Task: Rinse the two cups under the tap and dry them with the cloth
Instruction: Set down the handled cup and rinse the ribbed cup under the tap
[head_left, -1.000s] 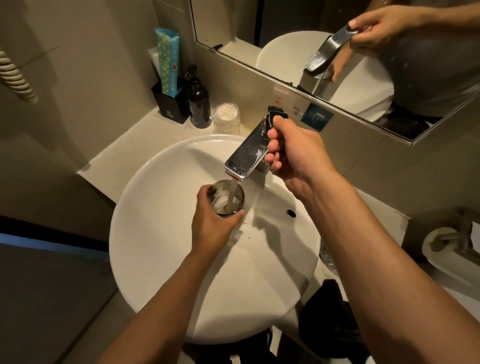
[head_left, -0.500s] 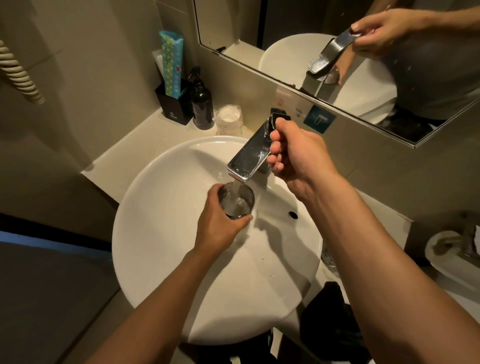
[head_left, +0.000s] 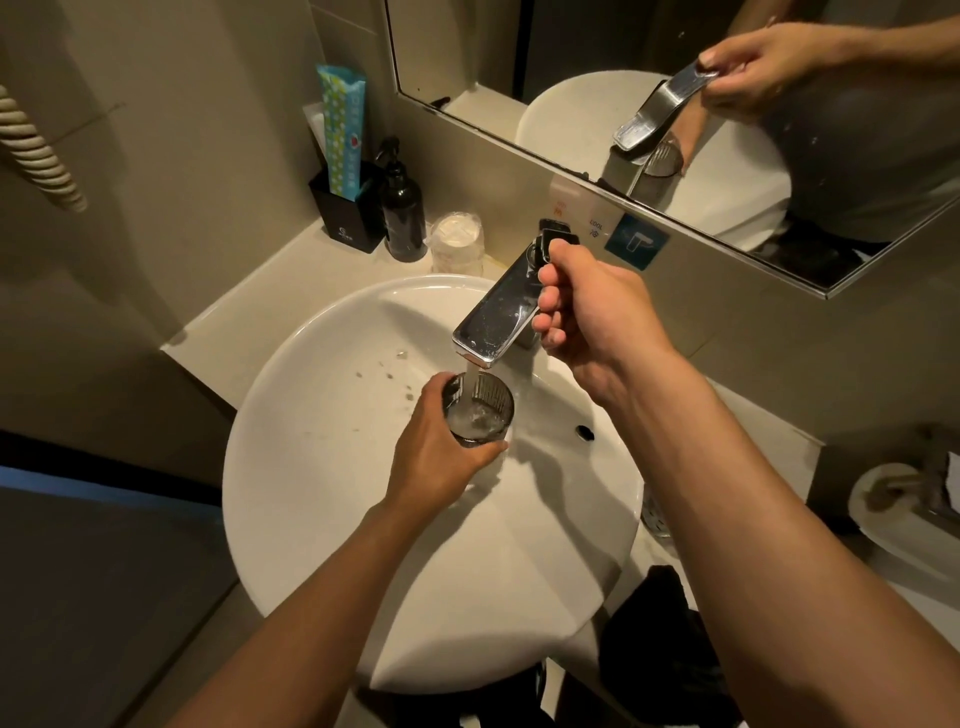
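L hand grips the cup, fingers & thumb wrapped round its ribbed side, holding it upright over the basin right under the tap spout. Water runs from the spout into the cup, which has frothy water in the bottom. R hand grasps the tap lever from the right, fingers curled round its edge, thumb at the back near the top.

2nd cup sits on the counter just right of the basin, mostly hidden behind the rim and R forearm. Dark cloth lies lower right, beside the basin, partly under the R arm.

Back left on the counter: black holder w/ a blue-green packet standing in it, black pump bottle just beside it, then a wrapped clear cup touching the basin's back edge. Mirror above shows the tap & R hand reflected. Drops of water on the basin's left inner wall
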